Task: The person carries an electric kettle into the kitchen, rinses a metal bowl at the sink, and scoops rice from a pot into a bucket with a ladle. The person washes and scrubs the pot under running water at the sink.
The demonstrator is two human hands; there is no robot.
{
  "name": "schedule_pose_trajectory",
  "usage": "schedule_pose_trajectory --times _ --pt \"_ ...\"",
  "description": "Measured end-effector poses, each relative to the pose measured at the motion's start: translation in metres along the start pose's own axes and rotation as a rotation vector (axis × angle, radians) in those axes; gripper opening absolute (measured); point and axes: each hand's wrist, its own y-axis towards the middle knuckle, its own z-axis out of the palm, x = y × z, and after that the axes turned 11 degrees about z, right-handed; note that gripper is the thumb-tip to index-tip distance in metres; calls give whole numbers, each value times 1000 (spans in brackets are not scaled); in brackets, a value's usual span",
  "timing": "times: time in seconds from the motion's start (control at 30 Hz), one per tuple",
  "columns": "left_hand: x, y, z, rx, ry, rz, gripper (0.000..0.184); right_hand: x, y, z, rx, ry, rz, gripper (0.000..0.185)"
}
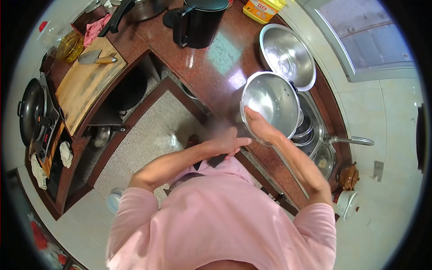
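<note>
A large silver pot is tilted at the counter's edge beside the sink, its open mouth facing up toward me. My right hand grips its near rim, with the thumb over the inside wall. My left hand is in front of my body, left of the pot and apart from it. Its thumb points out toward the pot, and its other fingers are partly blurred, so what they hold, if anything, is unclear. A wide steel basin stands just behind the pot.
The sink with a faucet and stacked steel bowls lies at the right. A black pitcher and yellow bottle stand at the back. A knife rests on a cutting board at the left, near a wok.
</note>
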Motion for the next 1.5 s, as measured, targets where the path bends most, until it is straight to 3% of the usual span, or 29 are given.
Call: schedule_pose_trajectory --times 0.1,0.17,0.2,0.3,0.4,0.5,0.57,0.6,0.63,0.7,0.77,0.83,0.9,0.97,1.07,1.17,1.2,1.27,1.33,1.37,1.43,1.47,1.5 --pt "6 -2 1 -19 -83 52 36 -48 -10 -35 260 -471 -164 34" --pt "14 0 3 -2 -140 86 37 -59 -2 -61 494 -783 -99 35" --pt "15 1 4 2 -143 92 36 -82 11 -70 495 -874 -106 32" --pt "18 5 7 6 -136 100 33 -20 -7 -46 389 -1564 -8 22" --pt "16 6 5 10 -86 75 31 17 -8 -40 101 -1746 -771 15" --pt "12 5 9 -5 -105 69 29 33 37 -75 -241 -1714 -1114 25" --pt "16 4 6 -21 -117 82 29 27 51 -121 -405 -1873 -1084 22" --pt "10 1 4 -55 -198 63 31 13 48 -143 -310 -1821 -881 19" --pt "6 -3 5 -70 -240 83 31 4 34 -154 -336 -1793 -877 16" --pt "-1 -6 6 -86 -322 121 33 -8 2 -144 -268 -1869 -489 18" --pt "-4 -4 3 -86 -334 103 34 -11 -28 -119 -126 -1729 -161 20" --pt "-4 -1 5 -85 -340 79 36 2 -40 -88 152 -1414 261 25" --pt "-4 1 5 -85 -322 52 37 -28 -39 -66 110 -764 81 30" --pt "-7 1 8 -93 -278 51 37 4 -35 -37 123 -411 221 34" --pt "-9 6 9 -85 -210 53 38 47 -9 3 -142 437 399 33" --pt "-6 5 9 -91 -200 42 38 25 -9 2 -124 242 151 33" --pt "-6 5 8 -92 -200 42 39 21 -23 -12 -69 -119 -87 33" --pt "1 6 8 -110 -233 62 40 -33 -31 -56 174 -529 -130 36" --pt "3 5 11 -106 -248 73 40 -42 -35 -114 278 -984 -171 43" --pt "0 5 10 -91 -235 74 40 -12 -34 -126 272 -1399 8 44" --pt "-2 7 11 -89 -207 51 40 -9 -2 -150 195 -1966 -222 23" --pt "-1 10 14 -101 -193 27 40 -3 11 -154 41 -2152 -396 18" --pt "-1 11 15 -111 -173 1 40 13 22 -155 -78 -2110 -563 18"
